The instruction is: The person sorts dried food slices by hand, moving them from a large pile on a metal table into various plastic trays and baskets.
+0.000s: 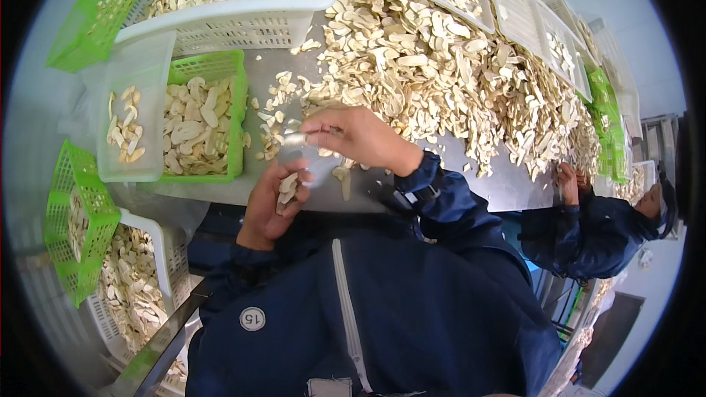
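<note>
My left hand (276, 198) is low at the near edge of the steel table, fingers curled round a few pale dried mushroom slices (287, 188). Above and right of it, my right hand (353, 136) pinches a pale slice (293, 139) between thumb and finger over the steel table (268, 59). Loose slices and a large heap (434, 73) of them lie just beyond and to the right. Left of my hands stands a green basket (235, 117) of larger slices, with a translucent tray (129, 59) holding some slices partly over it.
A white crate (272, 23) of slices is at the back left; green baskets (77, 235) and another crate are at the far left. Trays (507, 0) and green baskets line the back right. A co-worker (603, 228) in dark blue works at the heap on the right.
</note>
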Demonstrator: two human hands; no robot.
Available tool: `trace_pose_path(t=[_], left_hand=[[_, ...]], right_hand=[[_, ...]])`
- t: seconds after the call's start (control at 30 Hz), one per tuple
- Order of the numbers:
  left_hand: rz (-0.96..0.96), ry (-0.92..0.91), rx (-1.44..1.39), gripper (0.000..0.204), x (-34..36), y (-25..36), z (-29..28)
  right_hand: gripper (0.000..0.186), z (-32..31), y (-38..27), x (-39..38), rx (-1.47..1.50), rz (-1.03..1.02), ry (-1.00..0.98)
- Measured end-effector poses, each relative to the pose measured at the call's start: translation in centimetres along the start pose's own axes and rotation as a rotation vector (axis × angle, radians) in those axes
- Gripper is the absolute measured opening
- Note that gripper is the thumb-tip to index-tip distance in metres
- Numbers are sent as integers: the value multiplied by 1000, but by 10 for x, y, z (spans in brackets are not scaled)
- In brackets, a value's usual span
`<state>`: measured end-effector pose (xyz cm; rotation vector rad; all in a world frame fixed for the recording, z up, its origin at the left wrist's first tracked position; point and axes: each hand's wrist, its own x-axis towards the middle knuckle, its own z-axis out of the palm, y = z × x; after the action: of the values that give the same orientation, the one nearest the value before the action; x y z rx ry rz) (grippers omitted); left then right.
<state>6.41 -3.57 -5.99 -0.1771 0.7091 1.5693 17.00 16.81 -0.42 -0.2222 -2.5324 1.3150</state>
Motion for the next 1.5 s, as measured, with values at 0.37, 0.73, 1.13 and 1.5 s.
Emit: trace_pose_path(t=[0.37, 0.73, 1.13, 1.5], left_hand=[[-9, -169, 12, 28, 7, -2, -14], [38, 121, 2, 33, 1, -2, 7], [83, -58, 50, 15, 11, 7, -1], [1, 66, 69, 28, 11, 12, 27]], right_hand=[[22, 17, 13, -9, -703, 113, 24], [16, 12, -9, 0, 67, 137, -112], [11, 18, 44, 18, -885, -89, 201], [17, 0, -7, -8, 82, 245, -18]])
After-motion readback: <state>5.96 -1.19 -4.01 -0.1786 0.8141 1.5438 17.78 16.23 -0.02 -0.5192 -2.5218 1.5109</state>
